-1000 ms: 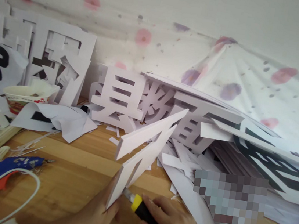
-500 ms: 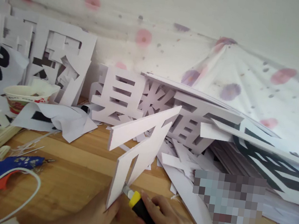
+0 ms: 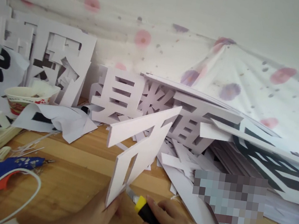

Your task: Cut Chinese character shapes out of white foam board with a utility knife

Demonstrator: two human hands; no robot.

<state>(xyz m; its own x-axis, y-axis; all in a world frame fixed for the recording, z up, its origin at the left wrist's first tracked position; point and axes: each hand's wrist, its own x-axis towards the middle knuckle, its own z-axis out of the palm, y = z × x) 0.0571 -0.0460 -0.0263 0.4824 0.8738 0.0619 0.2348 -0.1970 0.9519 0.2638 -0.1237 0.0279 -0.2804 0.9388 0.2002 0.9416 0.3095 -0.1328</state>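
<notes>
Upright above the table, a white foam-board character [image 3: 138, 162] with cut-out openings is pinched at its lower edge by my left hand [image 3: 106, 209]. My right hand [image 3: 173, 223] grips a yellow and black utility knife [image 3: 151, 216]. The knife's metal blade points up and left, its tip close to the lower right edge of the board. Whether the tip touches the board I cannot tell. Part of my left hand is hidden behind the board.
On the wooden table [image 3: 76, 161], a blue glue gun [image 3: 8, 166] with a white cord lies left. A paper bowl [image 3: 26, 98] and crumpled paper [image 3: 59, 119] are behind it. More cut white characters [image 3: 118, 93] lean at the back; board scraps [image 3: 181, 164] lie right.
My right hand and the knife have moved slightly right and down, drawing the blade back from the board's narrow opening. The held board has shifted slightly left.
</notes>
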